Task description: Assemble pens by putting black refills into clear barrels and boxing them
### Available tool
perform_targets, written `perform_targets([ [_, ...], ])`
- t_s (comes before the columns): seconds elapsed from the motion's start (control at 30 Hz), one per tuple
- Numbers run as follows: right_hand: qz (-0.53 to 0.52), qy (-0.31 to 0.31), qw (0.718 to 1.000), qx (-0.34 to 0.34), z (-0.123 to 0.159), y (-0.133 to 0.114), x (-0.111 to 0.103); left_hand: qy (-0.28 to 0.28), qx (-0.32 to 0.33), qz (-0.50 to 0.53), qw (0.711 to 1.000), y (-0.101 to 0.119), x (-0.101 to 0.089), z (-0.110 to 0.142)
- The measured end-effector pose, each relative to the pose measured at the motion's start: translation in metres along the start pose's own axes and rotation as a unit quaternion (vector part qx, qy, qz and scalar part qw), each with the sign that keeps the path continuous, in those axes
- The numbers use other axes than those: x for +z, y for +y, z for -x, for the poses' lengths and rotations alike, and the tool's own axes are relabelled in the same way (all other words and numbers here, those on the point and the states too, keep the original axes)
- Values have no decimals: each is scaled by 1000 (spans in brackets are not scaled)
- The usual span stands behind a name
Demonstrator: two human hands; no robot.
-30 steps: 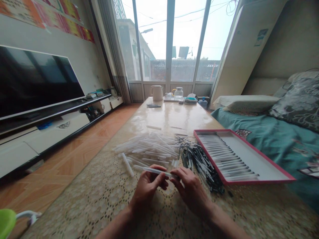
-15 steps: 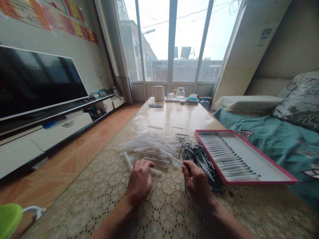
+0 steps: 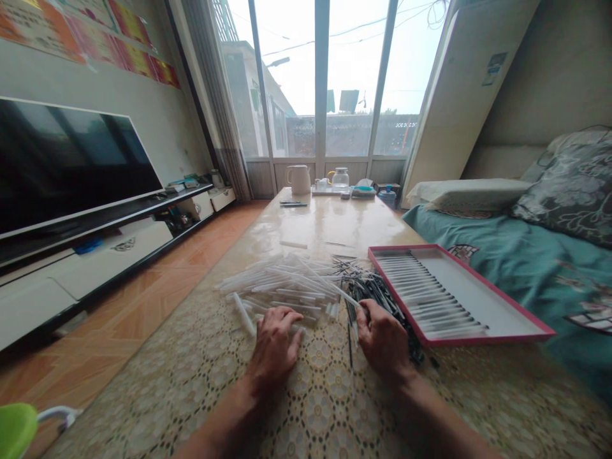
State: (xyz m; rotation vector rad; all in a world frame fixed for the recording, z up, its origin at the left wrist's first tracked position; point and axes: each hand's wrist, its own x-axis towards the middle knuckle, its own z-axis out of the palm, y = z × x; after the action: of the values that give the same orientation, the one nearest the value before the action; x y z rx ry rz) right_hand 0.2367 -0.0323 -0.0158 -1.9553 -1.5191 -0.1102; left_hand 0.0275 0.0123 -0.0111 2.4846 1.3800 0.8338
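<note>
My left hand [image 3: 277, 341] rests at the near edge of a loose heap of translucent white plastic tubes [image 3: 272, 280]. Its fingers reach over the tubes, thumb and forefinger apart, with a pale tube end close to the fingertips. Between the thumb and fingers of my right hand [image 3: 385, 335] is one thin white tube [image 3: 342, 293], slanting up and left over the heap. Beside and partly under that hand lies a pile of thin black sticks [image 3: 377, 290]. To its right, a shallow pink-rimmed box [image 3: 497, 341] holds a slanted row of white tubes with dark ends [image 3: 435, 293].
The long table has a patterned cover [image 3: 315, 408]. A beige jug [image 3: 300, 180], a glass pitcher [image 3: 340, 178] and a tissue pack [image 3: 363, 192] stand at its far end. A sofa [image 3: 516, 255] lies on the right, a green stool [image 3: 16, 430] at lower left.
The view has shifted slightly, so the box and far objects sit further left. My right hand keeps its pinch on the tube. My left hand's thumb stands further from the forefinger.
</note>
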Motion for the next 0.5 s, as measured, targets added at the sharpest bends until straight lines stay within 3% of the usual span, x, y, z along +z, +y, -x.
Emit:
perform_targets([
  [0.33, -47, 70, 996, 26, -3, 1, -10, -22, 27, 62, 997, 8, 0, 1],
  [0.5, -19, 72, 997, 26, -5, 4, -11, -37, 28, 76, 996, 8, 4, 3],
])
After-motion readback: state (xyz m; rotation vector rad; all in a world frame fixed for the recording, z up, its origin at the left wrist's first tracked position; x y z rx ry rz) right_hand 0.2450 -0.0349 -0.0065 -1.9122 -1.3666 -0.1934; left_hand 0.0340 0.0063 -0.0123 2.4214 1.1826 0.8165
